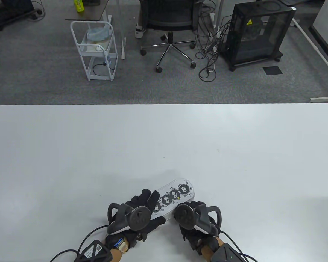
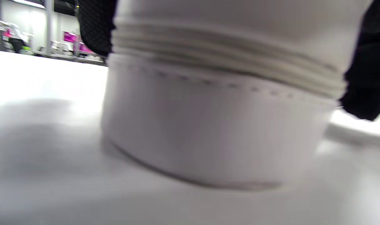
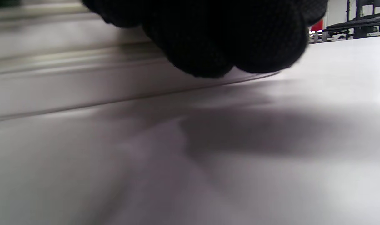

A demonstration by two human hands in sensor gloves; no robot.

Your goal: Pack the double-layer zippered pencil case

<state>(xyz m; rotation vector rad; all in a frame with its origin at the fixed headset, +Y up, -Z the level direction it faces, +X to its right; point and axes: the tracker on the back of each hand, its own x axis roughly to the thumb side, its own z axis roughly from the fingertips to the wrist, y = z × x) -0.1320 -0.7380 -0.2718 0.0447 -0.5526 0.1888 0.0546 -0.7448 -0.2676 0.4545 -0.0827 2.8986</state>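
Observation:
A white zippered pencil case (image 1: 177, 195) printed with black fuzzy characters lies diagonally on the white table (image 1: 164, 136) near its front edge. My left hand (image 1: 154, 208) grips the case's near-left end, fingers over the printed top and thumb on the side. The left wrist view shows that end of the case (image 2: 208, 125) close up, with gloved fingers (image 2: 93, 28) on one side and the thumb on the other. My right hand (image 1: 192, 215) sits at the case's near side, its fingers hidden under the tracker. In the right wrist view its bunched fingertips (image 3: 233, 47) press on the case's zipper seam (image 3: 52, 78); no zipper pull shows.
Beyond the table's far edge stand a white wire cart (image 1: 97, 50), an office chair (image 1: 170, 24) and a black cabinet on wheels (image 1: 258, 34) with loose cables on the carpet. Glove cables trail off the front edge by both wrists.

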